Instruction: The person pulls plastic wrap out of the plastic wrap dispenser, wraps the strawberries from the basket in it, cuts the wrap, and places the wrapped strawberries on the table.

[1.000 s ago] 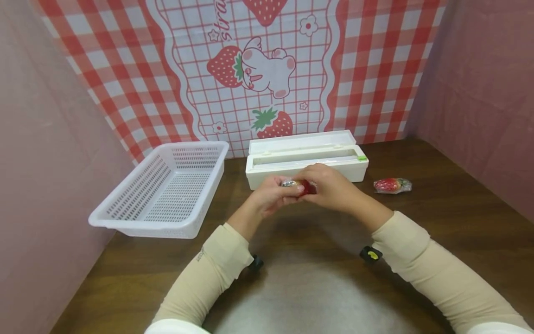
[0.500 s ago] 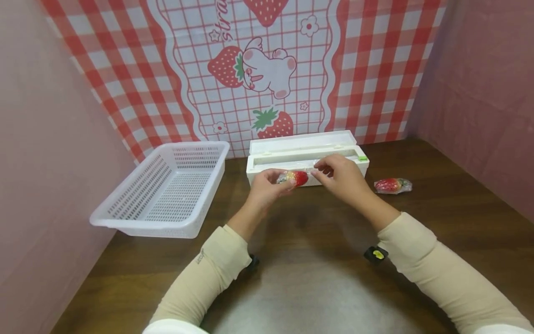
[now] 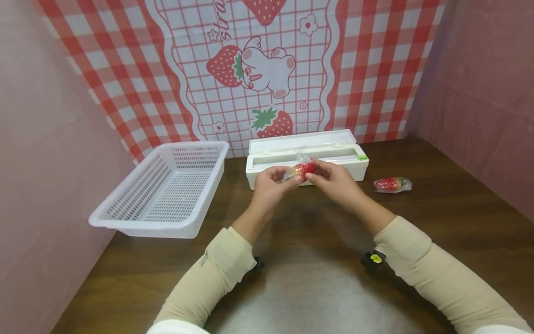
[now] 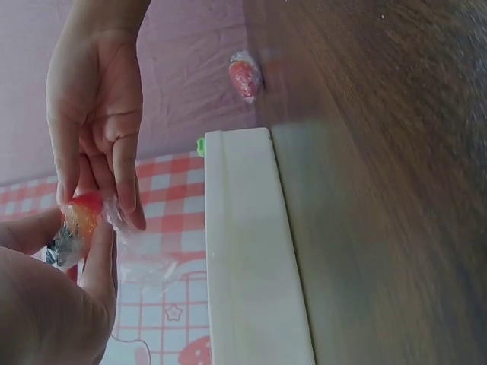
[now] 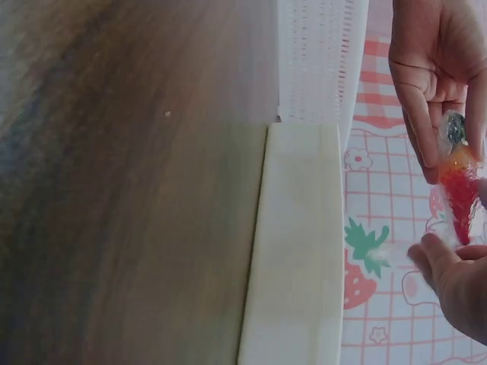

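A red strawberry (image 3: 303,170) wrapped in clear plastic film is held between both hands in front of the white box. My left hand (image 3: 269,188) pinches it by its green leafy end. At the red tip, my right hand (image 3: 337,185) pinches it between thumb and fingers. Loose film (image 4: 144,266) sticks out beyond the tip in the left wrist view. Behind the hands, the long white film box (image 3: 308,160) has its lid raised, and a pale roll lies inside. The right wrist view shows the leafy end (image 5: 454,129) under film.
A second film-wrapped strawberry (image 3: 392,185) lies on the brown table (image 3: 308,260), right of the box. To the left stands a white perforated basket (image 3: 189,227). A green clip (image 3: 361,157) sits at the box's right end. A strawberry-print cloth (image 3: 363,69) hangs behind.
The hands were close together around the strawberry. My right hand then drew film out to the right, and has now come back to the tip. Film now stands up above the strawberry.
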Motion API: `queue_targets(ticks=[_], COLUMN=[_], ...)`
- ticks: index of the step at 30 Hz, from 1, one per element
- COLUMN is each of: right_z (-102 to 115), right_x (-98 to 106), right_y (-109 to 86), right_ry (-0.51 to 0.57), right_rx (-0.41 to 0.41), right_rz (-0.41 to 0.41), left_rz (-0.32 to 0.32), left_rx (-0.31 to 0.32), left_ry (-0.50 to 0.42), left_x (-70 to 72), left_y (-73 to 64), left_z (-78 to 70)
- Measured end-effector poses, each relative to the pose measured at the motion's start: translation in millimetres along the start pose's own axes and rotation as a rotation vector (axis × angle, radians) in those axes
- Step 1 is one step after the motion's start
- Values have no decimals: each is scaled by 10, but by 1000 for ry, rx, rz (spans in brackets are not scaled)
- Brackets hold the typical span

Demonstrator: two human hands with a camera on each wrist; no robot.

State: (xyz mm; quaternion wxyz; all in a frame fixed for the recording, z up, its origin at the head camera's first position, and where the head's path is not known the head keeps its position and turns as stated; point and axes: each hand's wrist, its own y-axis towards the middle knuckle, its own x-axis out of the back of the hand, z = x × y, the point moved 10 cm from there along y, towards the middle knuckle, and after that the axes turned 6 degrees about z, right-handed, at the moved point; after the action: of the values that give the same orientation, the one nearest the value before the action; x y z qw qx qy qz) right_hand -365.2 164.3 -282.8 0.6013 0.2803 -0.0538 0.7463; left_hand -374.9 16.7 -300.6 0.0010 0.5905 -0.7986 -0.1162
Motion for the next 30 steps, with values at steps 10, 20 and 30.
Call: queue_targets(ticks=[10, 20, 30], right_z=[-88, -88, -56], right_x=[66, 44, -49], right_y=[-86, -133, -177], right_ry=[138, 165, 263], right_rx=[-21, -26, 2], right_rz=[-13, 16, 93], left_rz=[197, 255, 569], left_rx=[27, -15, -20], left_ry=[70, 254, 226], left_x=[-39, 46, -103], left_y=[34, 60, 37], left_z=[21, -48, 4])
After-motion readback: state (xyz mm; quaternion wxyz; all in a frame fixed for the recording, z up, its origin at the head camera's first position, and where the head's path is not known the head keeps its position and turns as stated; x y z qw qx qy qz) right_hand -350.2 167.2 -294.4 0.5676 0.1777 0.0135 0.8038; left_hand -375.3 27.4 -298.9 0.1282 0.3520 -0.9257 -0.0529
